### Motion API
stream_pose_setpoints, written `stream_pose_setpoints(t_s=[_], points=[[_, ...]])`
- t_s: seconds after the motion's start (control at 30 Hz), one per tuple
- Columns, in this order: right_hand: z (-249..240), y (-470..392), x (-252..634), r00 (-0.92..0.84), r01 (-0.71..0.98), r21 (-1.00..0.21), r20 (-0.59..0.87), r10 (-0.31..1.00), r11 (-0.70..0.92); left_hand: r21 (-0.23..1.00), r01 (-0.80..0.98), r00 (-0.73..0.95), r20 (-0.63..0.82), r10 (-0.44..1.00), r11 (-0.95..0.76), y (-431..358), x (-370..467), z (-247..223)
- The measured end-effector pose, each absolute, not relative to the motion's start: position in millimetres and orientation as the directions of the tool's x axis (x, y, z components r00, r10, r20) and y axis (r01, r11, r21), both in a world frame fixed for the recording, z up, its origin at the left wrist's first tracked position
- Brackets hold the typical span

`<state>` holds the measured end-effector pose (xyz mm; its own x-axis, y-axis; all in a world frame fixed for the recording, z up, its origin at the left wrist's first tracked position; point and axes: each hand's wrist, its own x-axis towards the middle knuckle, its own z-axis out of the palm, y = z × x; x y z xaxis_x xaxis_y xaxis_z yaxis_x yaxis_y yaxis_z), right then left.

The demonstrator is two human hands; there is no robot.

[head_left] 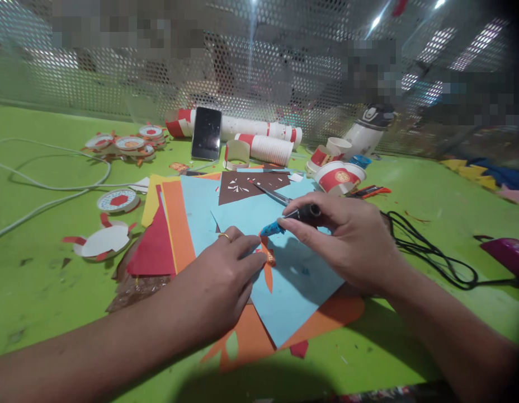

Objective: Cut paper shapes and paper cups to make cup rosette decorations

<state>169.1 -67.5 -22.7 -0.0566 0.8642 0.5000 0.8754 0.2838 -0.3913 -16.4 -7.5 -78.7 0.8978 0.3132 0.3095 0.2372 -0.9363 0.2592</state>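
My left hand (234, 268) rests on light blue paper (288, 302), its fingertips pressing a small orange paper piece (268, 277) with a red and yellow printed patch. In my right hand (343, 235) is a black pen-like tool (303, 214), held between thumb and fingers. The tool's blue tip (271, 229) meets the upper end of the orange piece, close to my left fingertips. Scissors (274, 193) lie behind the hands, partly on a brown sheet (238, 187).
Behind stand a phone (206, 134), stacked paper cups (268, 149) and cut cups (339, 177). Paper discs (103, 240) and a white cable (41, 182) lie left. At right are a black cord (435, 252) and a purple object (505, 254).
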Motion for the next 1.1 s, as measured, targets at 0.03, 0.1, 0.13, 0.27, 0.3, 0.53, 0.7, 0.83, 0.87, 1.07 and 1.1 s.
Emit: stream_pose_setpoints(t_s=[0.03, 0.1, 0.13, 0.27, 0.3, 0.53, 0.7, 0.83, 0.87, 1.07, 1.1], points=[[-23, -68, 169, -0.058, 0.878, -0.386, 0.503, 0.862, 0.284, 0.257, 0.233, 0.898, 0.312, 0.309, -0.938, -7, -16, -79], [-23, -68, 167, -0.055, 0.877, -0.385, 0.512, 0.857, 0.286, 0.252, 0.227, 0.899, 0.318, 0.302, -0.941, -8, -17, -79], [-22, -69, 167, -0.047, 0.872, -0.396, 0.517, 0.855, 0.287, 0.249, 0.227, 0.898, 0.322, 0.301, -0.942, -8, -17, -79], [-10, -77, 169, 0.078, 0.838, -0.48, 0.576, 0.814, 0.259, 0.24, 0.226, 0.895, 0.331, 0.298, -0.944, -8, -18, -79], [-7, -80, 170, 0.123, 0.832, -0.496, 0.602, 0.789, 0.249, 0.239, 0.222, 0.895, 0.335, 0.295, -0.945, -8, -18, -79], [2, -87, 179, 0.229, 0.803, -0.55, 0.64, 0.734, 0.229, 0.241, 0.238, 0.887, 0.341, 0.312, -0.941, -9, -18, -80], [-4, -86, 182, 0.256, 0.799, -0.57, 0.611, 0.749, 0.192, 0.235, 0.24, 0.894, 0.324, 0.309, -0.942, -9, -18, -78], [-11, -84, 183, 0.237, 0.787, -0.575, 0.615, 0.752, 0.222, 0.242, 0.246, 0.894, 0.318, 0.316, -0.939, -9, -18, -79], [-12, -83, 183, 0.235, 0.78, -0.585, 0.605, 0.76, 0.224, 0.243, 0.242, 0.894, 0.319, 0.313, -0.939, -9, -18, -79], [-14, -82, 183, 0.254, 0.766, -0.604, 0.602, 0.757, 0.223, 0.241, 0.241, 0.896, 0.317, 0.31, -0.94, -9, -18, -79], [-13, -82, 184, 0.256, 0.763, -0.605, 0.606, 0.753, 0.227, 0.241, 0.243, 0.896, 0.316, 0.312, -0.94, -9, -18, -79]])
